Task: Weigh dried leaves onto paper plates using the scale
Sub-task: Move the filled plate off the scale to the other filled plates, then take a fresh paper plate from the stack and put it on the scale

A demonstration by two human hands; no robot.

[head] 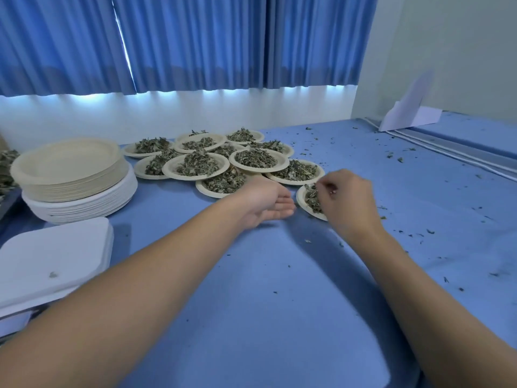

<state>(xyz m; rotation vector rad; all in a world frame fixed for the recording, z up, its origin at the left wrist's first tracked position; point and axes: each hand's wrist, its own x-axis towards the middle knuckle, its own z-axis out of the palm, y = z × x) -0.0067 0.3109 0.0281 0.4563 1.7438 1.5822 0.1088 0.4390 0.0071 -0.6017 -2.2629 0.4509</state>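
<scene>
Several paper plates heaped with dried leaves point(199, 163) lie overlapping on the blue table cover. One more filled plate point(303, 201) sits apart at their right, and my right hand point(348, 200) rests over it, fingers curled down into its leaves point(311, 196). My left hand point(270, 204) hovers just left of that plate, palm turned up, fingers straight and holding nothing. A white scale point(53, 259) with a leaf crumb on its platform stands at the near left.
A tall stack of unused paper plates point(70, 175) stands at the far left behind the scale. Leaf crumbs are scattered over the blue cover point(279, 303), mostly right. A folded white paper point(411, 113) and white cables point(447, 152) lie by the right wall.
</scene>
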